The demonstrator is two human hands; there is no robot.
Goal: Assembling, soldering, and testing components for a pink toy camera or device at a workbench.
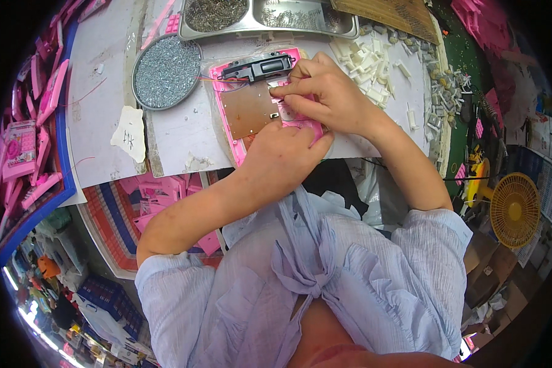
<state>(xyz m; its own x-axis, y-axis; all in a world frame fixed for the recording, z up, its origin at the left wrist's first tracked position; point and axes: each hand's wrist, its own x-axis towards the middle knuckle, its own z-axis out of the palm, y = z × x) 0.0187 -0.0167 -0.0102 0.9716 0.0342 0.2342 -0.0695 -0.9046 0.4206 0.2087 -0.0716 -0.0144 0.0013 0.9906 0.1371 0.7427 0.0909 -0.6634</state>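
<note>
A pink plastic toy shell [228,92] lies open on the white table. A brown circuit board [248,110] sits in it, and a black speaker box [257,67] with red wires lies along its far end. My left hand [282,156] grips the shell's near edge and holds it steady. My right hand [322,92] reaches across the shell and pinches a small part against the inside, just right of the brown board. The part itself is too small to make out.
A round metal dish of screws [165,70] stands left of the shell. A steel tray [270,15] with more small parts is at the back. White plastic pieces [371,61] lie to the right. Pink toy housings [37,122] fill a bin on the left.
</note>
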